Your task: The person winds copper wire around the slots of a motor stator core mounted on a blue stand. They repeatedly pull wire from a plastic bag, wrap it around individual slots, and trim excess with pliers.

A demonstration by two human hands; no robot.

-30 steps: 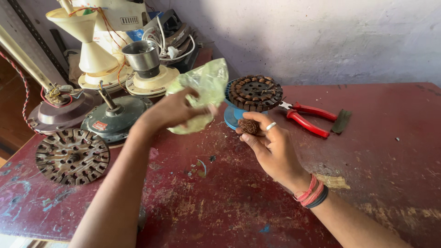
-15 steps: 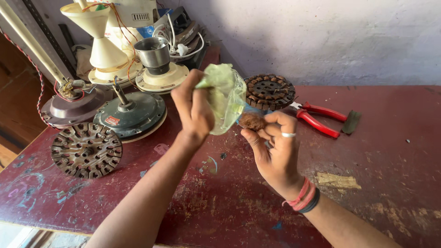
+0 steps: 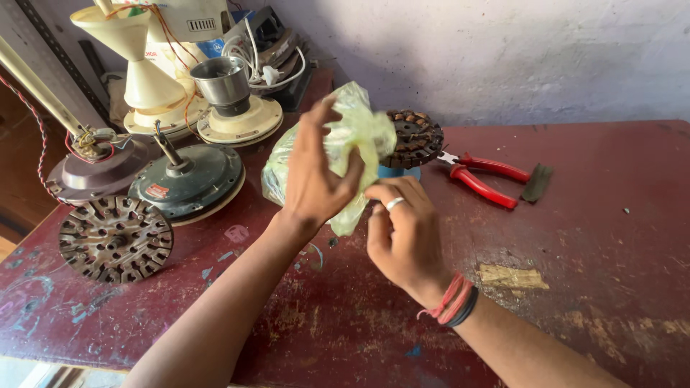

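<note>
My left hand point(image 3: 316, 179) is raised above the worn red table point(image 3: 589, 259) and is shut on a crumpled pale green plastic bag point(image 3: 359, 133). My right hand point(image 3: 406, 241), with a ring and red wrist threads, has its fingers curled against the bag's lower edge. What it pinches there is hidden. Right behind the bag, a round copper-wound fan stator point(image 3: 415, 136) rests on a blue base point(image 3: 399, 172).
Red-handled pliers point(image 3: 485, 179) and a dark flat piece point(image 3: 537, 181) lie to the right. At the left are a slotted metal rotor disc point(image 3: 115, 238), a dark fan motor housing point(image 3: 190, 181), a brown housing point(image 3: 97, 171), cream fan parts point(image 3: 147, 86), a metal cup point(image 3: 223, 86) and cables point(image 3: 269, 61).
My left hand has turned the bag, so its back now faces me. My right hand has closed in under the bag; the small brown part it held is out of sight.
</note>
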